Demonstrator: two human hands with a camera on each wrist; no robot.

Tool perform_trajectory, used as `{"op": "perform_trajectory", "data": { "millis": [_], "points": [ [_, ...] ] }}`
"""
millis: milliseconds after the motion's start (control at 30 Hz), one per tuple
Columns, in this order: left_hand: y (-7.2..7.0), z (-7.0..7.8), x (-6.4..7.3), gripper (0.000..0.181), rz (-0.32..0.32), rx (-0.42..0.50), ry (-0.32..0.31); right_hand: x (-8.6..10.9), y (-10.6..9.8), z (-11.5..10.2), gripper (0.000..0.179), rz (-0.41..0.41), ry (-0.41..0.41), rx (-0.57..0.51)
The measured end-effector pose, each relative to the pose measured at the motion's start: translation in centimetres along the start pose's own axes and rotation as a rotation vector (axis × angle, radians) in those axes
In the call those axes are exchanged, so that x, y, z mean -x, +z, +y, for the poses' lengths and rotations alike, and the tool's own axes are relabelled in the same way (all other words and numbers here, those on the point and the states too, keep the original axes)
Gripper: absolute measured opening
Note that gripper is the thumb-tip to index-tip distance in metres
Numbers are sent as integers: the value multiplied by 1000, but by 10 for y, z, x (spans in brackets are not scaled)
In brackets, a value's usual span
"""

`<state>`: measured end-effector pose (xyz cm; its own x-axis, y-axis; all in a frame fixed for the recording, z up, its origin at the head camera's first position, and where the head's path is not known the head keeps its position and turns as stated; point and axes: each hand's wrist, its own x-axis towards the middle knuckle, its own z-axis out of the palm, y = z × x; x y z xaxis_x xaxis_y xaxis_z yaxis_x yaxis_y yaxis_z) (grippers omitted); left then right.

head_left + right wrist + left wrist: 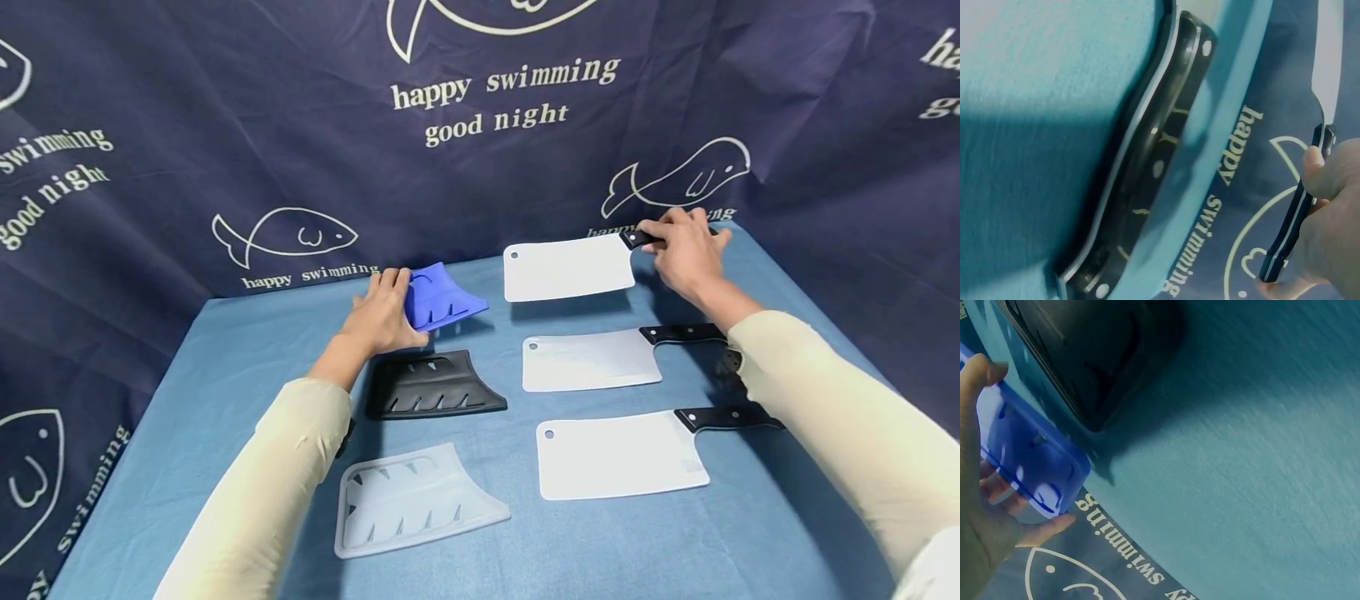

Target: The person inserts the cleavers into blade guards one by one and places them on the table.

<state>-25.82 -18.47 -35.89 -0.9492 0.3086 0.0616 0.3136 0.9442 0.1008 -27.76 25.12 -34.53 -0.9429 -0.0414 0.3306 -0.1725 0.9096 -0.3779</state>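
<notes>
Navy cloth hangs behind your table. Your right hand grips the far cleaver by its handle, raised beyond the middle cleaver and near cleaver. To its left, your left hand holds the blue guard, raised beyond the black guard and white guard.
</notes>
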Motion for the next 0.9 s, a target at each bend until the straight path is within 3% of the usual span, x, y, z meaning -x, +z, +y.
{"op": "perform_trajectory", "data": {
  "millis": [267, 533, 900],
  "points": [
    [-7, 3, 7, 102, 118, -47, 35, 7, -15, -8, 55, 164, -63, -8],
    [-16, 11, 12, 101, 220, -66, 64, 15, -28, -13, 57, 254, -75, -12],
    [-26, 15, 24, 106, 309, -53, 65, 24, -38, -19, 53, 421, -147, -66]
  ]
}}
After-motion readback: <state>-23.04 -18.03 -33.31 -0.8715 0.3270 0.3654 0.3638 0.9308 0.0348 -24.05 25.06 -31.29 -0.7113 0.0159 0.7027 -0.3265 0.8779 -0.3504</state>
